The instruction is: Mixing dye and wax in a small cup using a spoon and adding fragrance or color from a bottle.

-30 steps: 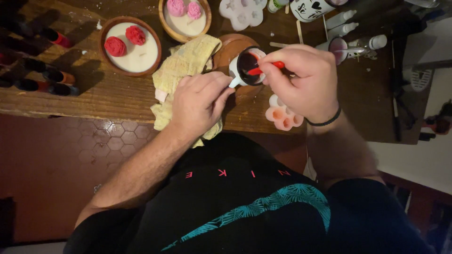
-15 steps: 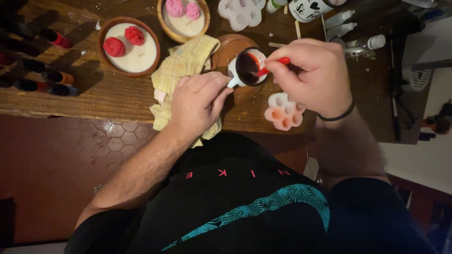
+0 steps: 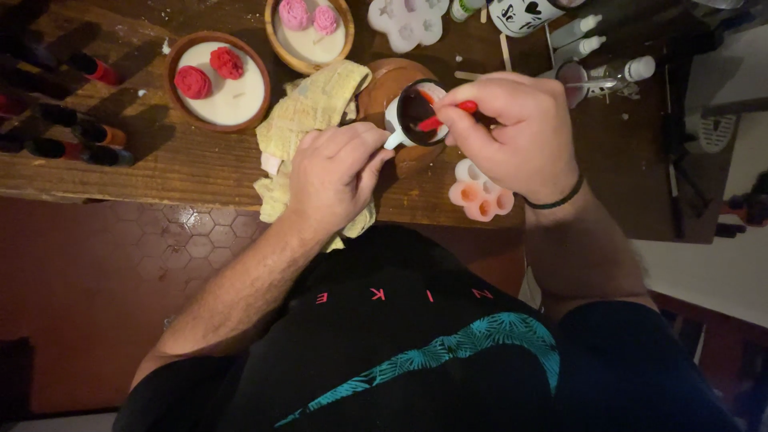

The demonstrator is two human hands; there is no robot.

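Observation:
My left hand [image 3: 336,172] pinches the handle of a small white cup [image 3: 416,114] filled with dark red liquid, which sits on a round wooden coaster [image 3: 384,80]. My right hand [image 3: 512,136] grips a red stirring stick [image 3: 444,116] whose tip dips into the cup. The left hand rests on a yellow cloth [image 3: 308,112]. A pink flower-shaped mould [image 3: 480,196] lies just below my right hand near the table's front edge.
Two wooden bowls of white wax hold flowers: red ones [image 3: 216,76] and pink ones [image 3: 310,28]. Dye bottles [image 3: 68,120] lie at the left. A white mould [image 3: 404,20], a patterned mug [image 3: 524,14] and dropper bottles [image 3: 608,72] stand at the back of the wooden table [image 3: 160,164].
My right hand has swung the red stick around inside the cup, shifting slightly right and then back left. The left hand stays on the handle.

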